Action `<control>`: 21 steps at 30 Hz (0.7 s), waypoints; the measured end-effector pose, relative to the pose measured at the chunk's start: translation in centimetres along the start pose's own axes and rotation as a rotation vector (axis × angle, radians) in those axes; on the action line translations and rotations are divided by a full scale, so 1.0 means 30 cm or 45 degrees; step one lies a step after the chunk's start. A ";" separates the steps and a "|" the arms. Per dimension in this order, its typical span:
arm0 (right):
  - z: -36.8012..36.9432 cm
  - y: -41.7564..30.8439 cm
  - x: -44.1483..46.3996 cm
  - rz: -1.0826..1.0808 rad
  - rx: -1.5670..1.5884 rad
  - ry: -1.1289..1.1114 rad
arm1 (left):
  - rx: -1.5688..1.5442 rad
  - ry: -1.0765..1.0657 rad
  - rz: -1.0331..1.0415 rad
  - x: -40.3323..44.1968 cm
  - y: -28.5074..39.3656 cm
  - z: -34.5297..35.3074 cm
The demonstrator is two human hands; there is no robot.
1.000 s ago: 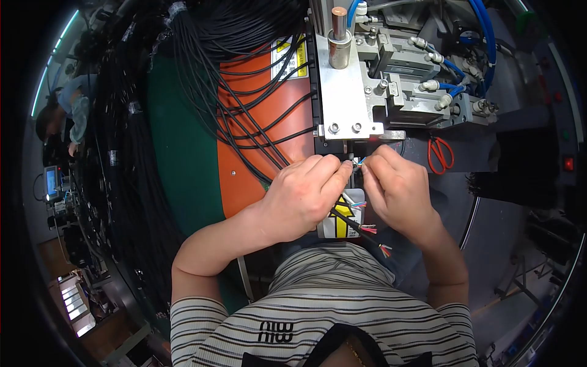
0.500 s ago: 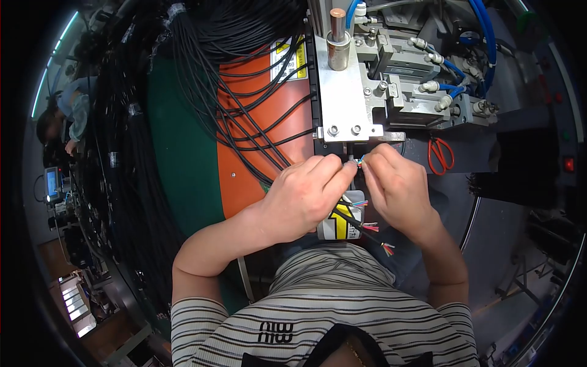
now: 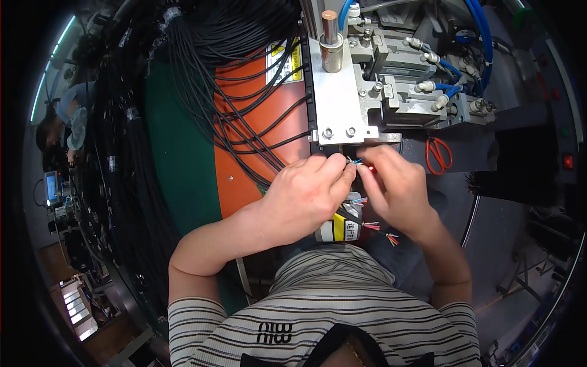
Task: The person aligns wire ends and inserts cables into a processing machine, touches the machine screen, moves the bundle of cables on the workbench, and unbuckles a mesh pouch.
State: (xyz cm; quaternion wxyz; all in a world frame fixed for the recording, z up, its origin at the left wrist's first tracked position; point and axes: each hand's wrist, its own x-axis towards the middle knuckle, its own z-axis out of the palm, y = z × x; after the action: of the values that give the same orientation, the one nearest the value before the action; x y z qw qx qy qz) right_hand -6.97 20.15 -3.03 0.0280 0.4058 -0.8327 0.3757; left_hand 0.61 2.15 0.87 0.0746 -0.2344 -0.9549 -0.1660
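"What's the work surface like?"

"An orange panel (image 3: 260, 101) beside a green mat (image 3: 177, 140). Black cables (image 3: 238, 30) fan across from a thick bundle at the top, and a warning label (image 3: 297, 68) sits under some of them."

"And around it?"

"A metal plate (image 3: 337, 101) with a rod (image 3: 330, 29) stands ahead of the hands. To its right are metal blocks (image 3: 406, 70) and blue tubes (image 3: 487, 43). Red scissors (image 3: 438, 156) lie below those. Far left, a person (image 3: 74, 110) leans over near a lit screen (image 3: 52, 185)."

"Where's the piece in hand?"

"The cable end (image 3: 355, 162) is at the fingertips, just below the plate's near edge."

"How does it look?"

"Thin wires, splayed; blue and white show, with an orange-red tip towards the right. It's small and partly covered by fingers."

"The grip?"

"The left hand (image 3: 310, 191) has thumb and forefinger pinched together on it. The right hand (image 3: 397, 191) curls close by, finger and thumb slightly parted around the wires; I can't tell whether it has hold of one."

"Anything nearer the body?"

"Other cable ends (image 3: 371, 226), fanned into coloured wires, above and beside a yellow-and-white label (image 3: 340, 229)."
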 end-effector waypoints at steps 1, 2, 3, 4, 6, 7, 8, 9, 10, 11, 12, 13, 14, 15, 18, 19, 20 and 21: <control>0.004 0.000 -0.004 -0.011 0.033 0.018 | 0.012 -0.001 -0.011 -0.002 0.000 0.000; 0.006 -0.001 -0.011 -0.017 0.067 0.036 | 0.021 -0.007 -0.021 -0.006 0.004 0.000; 0.004 -0.002 -0.015 -0.010 0.067 0.039 | 0.018 -0.012 -0.016 -0.015 0.003 0.001; -0.001 0.004 -0.007 0.072 0.134 -0.036 | -0.043 0.022 -0.045 -0.027 -0.008 0.005; -0.014 0.015 0.012 0.231 0.269 -0.185 | -0.162 0.089 -0.103 -0.051 -0.034 0.008; -0.017 0.018 0.016 0.225 0.266 -0.175 | -0.154 0.093 -0.095 -0.063 -0.046 0.002; -0.017 0.020 0.014 0.265 0.290 -0.177 | -0.129 0.133 -0.113 -0.080 -0.057 -0.004; -0.015 0.019 0.004 0.309 0.318 -0.188 | -0.109 0.169 -0.139 -0.100 -0.060 -0.008; -0.012 0.015 -0.004 0.353 0.347 -0.196 | -0.087 0.204 -0.162 -0.110 -0.065 -0.007; -0.018 0.001 -0.011 0.352 0.351 -0.194 | -0.083 0.202 -0.163 -0.114 -0.067 -0.001; -0.034 -0.025 -0.020 0.355 0.371 -0.163 | -0.077 0.212 -0.196 -0.123 -0.063 0.009; -0.051 -0.047 -0.021 0.352 0.386 -0.130 | -0.068 0.230 -0.228 -0.125 -0.061 0.018; -0.059 -0.055 -0.015 0.346 0.399 -0.096 | -0.057 0.251 -0.259 -0.122 -0.059 0.025; -0.046 -0.060 -0.014 0.344 0.401 -0.106 | -0.059 0.252 -0.269 -0.117 -0.050 0.028; 0.014 -0.080 -0.014 -0.250 0.691 0.040 | -0.198 0.255 -0.277 -0.087 -0.029 0.012; 0.012 -0.082 -0.013 -0.250 0.692 0.042 | -0.198 0.254 -0.276 -0.084 -0.029 0.002; 0.005 -0.081 -0.012 -0.064 0.867 0.023 | -0.365 0.252 -0.247 -0.080 -0.030 -0.008; -0.004 -0.078 -0.012 0.126 1.039 0.002 | -0.533 0.250 -0.219 -0.078 -0.031 -0.015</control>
State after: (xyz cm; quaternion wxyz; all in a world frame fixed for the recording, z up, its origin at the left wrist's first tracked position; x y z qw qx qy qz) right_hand -5.12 19.54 -1.66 -0.1527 0.3428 -0.6338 0.6763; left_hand 2.26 0.24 0.50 0.1023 -0.1452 -0.9044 -0.3879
